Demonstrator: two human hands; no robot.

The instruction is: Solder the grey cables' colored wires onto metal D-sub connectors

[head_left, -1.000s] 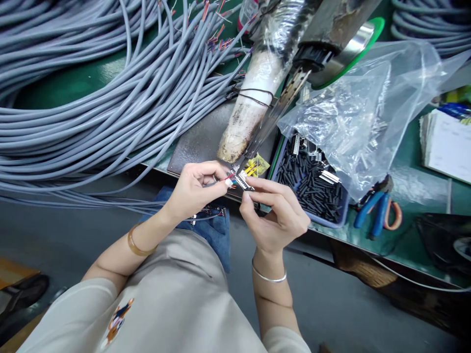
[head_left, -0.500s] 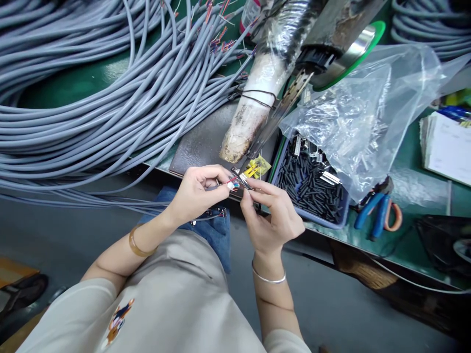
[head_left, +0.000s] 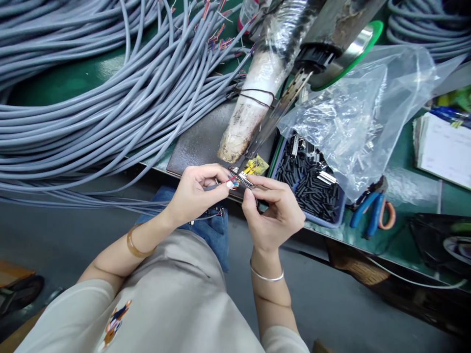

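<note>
My left hand [head_left: 196, 193] is closed, its fingertips pinching the stripped end of a grey cable, where thin red, white and blue wires [head_left: 231, 184] show. My right hand [head_left: 274, 211] is closed as well, thumb and fingers gripping the right end of a small metal connector [head_left: 242, 178]. Wires and connector meet between the two hands. Just behind the connector lies a yellow piece [head_left: 257, 166] on a dark plate [head_left: 196, 142]. A soldering iron's slotted barrel [head_left: 290, 95] points down at the connector from above; its tip is hard to make out.
Grey cables [head_left: 91, 127] cover the left of the bench. A bin [head_left: 344, 208] of black tubes and connectors stands right of the plate, partly under a plastic bag [head_left: 353, 117]. Further right are blue-handled cutters [head_left: 373, 211] and papers [head_left: 445, 147]. A wrapped white tube [head_left: 245, 117] hangs over the plate.
The whole view has shifted slightly. My right fingers have eased a little apart at the connector's right end, and the connector lies slightly lower against the yellow piece. My left hand keeps its pinch.
</note>
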